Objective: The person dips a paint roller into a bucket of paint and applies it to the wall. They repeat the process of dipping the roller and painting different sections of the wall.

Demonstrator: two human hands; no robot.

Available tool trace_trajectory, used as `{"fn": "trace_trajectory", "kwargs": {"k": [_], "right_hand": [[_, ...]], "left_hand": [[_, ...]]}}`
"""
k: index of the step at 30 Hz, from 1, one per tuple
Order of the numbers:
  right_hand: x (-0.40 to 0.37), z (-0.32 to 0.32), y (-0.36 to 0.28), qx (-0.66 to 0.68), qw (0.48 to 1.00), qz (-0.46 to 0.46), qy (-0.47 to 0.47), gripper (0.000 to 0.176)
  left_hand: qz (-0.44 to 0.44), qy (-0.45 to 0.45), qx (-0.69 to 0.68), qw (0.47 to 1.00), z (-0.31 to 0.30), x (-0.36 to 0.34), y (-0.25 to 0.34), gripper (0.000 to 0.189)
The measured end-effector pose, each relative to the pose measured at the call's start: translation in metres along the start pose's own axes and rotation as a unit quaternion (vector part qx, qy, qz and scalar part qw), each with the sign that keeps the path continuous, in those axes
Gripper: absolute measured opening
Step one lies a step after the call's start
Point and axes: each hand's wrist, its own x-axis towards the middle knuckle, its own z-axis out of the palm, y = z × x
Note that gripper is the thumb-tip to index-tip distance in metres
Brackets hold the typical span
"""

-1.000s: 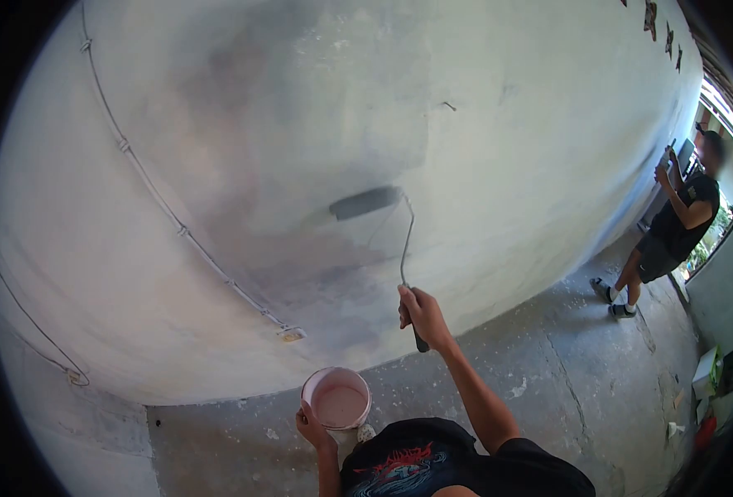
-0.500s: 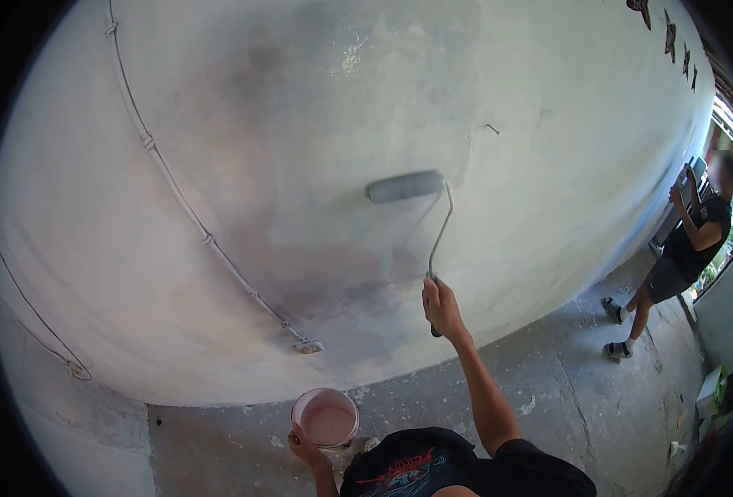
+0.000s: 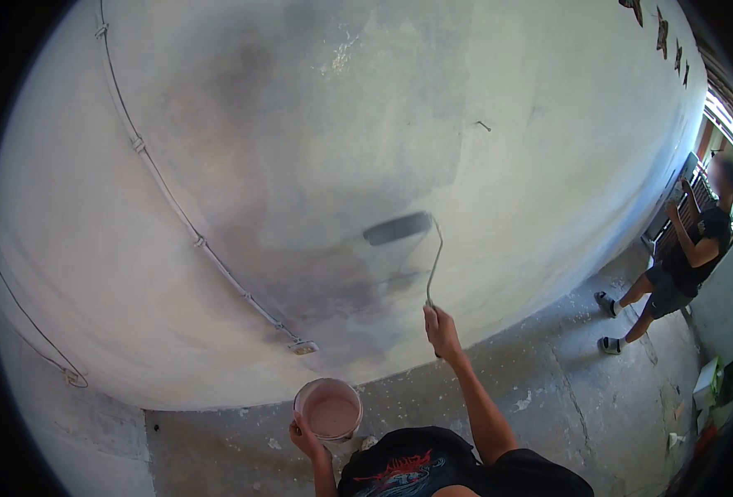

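Lower on the wall than half a second ago, the roller has come down, and my right hand has dropped with it. My right fingers are wrapped tight round the handle, most of which they hide, while my left hand grips the near left side of the bucket. To the right of the roller, open wall stretches well away toward the other person, whose feet are now set wider apart; a small nail sticks out above and to the right. On the left, a cable slants down in clipped lengths and ends at a small box, well apart from the roller and above the bucket. Below, the wall's bottom edge meets the floor, with the bucket just beside that line in my view. The wall looks matte and patchy, pale green-white on the right, with smoky grey and mauve smudges round the roller and a flaky pale spot higher up. The floor is hard and grey, cracked and spotted with white. The roller is a long grey cylinder, tilted slightly up to its right end, where a thin bent metal rod runs down to my fist. The bucket is round and pinkish, open at the top, with dull pink inside.
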Motion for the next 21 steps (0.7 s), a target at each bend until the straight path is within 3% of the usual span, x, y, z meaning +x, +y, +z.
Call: {"fn": "trace_trajectory", "kwargs": {"k": [4,8,11,17,21], "right_hand": [[0.037,-0.006,-0.084,0.005,0.997,-0.07,0.012,0.04],[0.049,-0.001,-0.106,0.037,0.996,-0.075,-0.007,0.039],[0.037,0.011,-0.079,0.019,0.997,-0.073,0.004,0.038],[-0.023,0.01,0.043,-0.083,0.996,-0.027,0.007,0.043],[-0.079,-0.018,0.093,-0.064,0.987,0.135,-0.054,0.052]], "left_hand": [[-0.013,-0.003,0.017,1.0,-0.001,-0.008,0.006,0.044],[-0.014,0.003,0.002,1.0,-0.012,-0.009,-0.007,0.045],[-0.016,0.023,0.004,1.0,-0.017,-0.017,-0.004,0.046],[-0.014,0.038,-0.001,0.999,-0.033,-0.024,-0.001,0.045],[-0.005,0.026,-0.004,1.0,-0.032,-0.029,0.008,0.045]]}}
